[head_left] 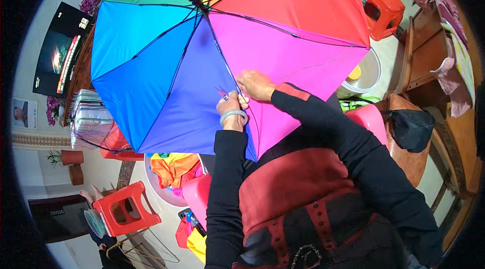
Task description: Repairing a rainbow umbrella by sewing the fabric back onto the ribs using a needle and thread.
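An open rainbow umbrella point(151, 87) spreads before me, its inside and dark ribs facing me. My left hand point(231, 111), with a pale bangle point(234, 114) at the wrist, is closed near the seam between the purple and pink panels. Small pointed scissors point(222, 95) stick out of its fingers, their handle partly hidden. Just above and to the right, my right hand point(256, 86) has its fingers pinched together beside the umbrella rib point(222, 56). Whatever they pinch is too small to make out. A thin thread-like line point(318, 64) crosses the pink panel.
Below the umbrella, a basin point(166, 199) holds bright folded cloth. Red plastic stools stand at lower left point(126, 208) and upper right point(384, 10). A white bucket point(373, 74) and a wooden chair point(429, 41) are on the right. At far left, a screen point(59, 51) glows. Another person's foot point(92, 194) shows at lower left.
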A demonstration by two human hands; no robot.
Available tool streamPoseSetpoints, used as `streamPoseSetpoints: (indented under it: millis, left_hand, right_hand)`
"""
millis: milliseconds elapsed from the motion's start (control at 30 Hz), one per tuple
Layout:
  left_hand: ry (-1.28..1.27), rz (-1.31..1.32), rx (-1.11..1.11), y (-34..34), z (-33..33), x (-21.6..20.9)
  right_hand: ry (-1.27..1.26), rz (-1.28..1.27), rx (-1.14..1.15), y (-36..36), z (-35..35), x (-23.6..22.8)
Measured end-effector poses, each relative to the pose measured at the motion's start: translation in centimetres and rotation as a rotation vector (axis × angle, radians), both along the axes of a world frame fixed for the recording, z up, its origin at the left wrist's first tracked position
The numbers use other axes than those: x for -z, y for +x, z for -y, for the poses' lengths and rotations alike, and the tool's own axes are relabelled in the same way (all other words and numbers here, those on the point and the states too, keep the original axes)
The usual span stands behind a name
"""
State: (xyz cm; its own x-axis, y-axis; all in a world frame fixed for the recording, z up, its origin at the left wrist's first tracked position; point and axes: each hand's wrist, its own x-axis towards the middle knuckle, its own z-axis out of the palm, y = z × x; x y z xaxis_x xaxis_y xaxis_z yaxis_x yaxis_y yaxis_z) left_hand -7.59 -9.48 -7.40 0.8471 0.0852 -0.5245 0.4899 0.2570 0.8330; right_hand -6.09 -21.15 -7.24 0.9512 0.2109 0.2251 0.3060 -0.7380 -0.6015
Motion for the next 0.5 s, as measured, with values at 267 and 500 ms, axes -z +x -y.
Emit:
streamPoseSetpoints:
  millis: [267, 500]
  left_hand:
    - [0.073, 0.057, -0.03, -0.2, -0.4, 0.2]
    - [0.051, 0.043, -0.066, 0.3, 0.4, -0.8]
  right_hand:
    - [1.007, -0.356, 0.071, 0.8, 8.4, -14.2]
    - [1.117, 0.118, -0.056, -7.4, 19.8, -23.3]
